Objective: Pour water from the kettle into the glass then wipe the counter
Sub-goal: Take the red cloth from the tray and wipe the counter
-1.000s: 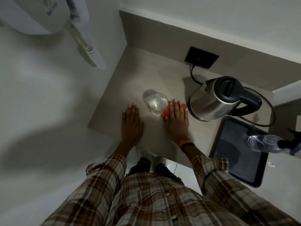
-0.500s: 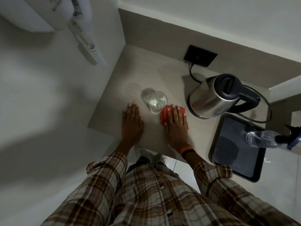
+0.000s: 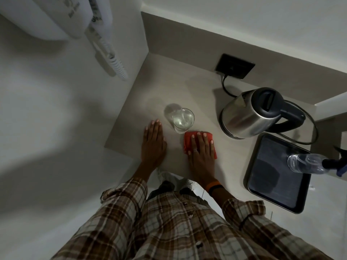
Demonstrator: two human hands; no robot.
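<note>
The right hand (image 3: pixel 201 151), flat on the red cloth (image 3: pixel 187 141), now sits lower in the frame than a second ago: then its fingers (image 3: pixel 204 136) reached about level with the base of the glass (image 3: pixel 183 119), and now they lie below it. The cloth comes along under the palm, showing more red at its left edge and bunched just below the glass. The whole scene slides slightly upward and left in the frame, as the head camera shifts.

right hand (image 3: pixel 201 151) flat on red cloth (image 3: pixel 187 143) beside glass (image 3: pixel 183 120).
</note>
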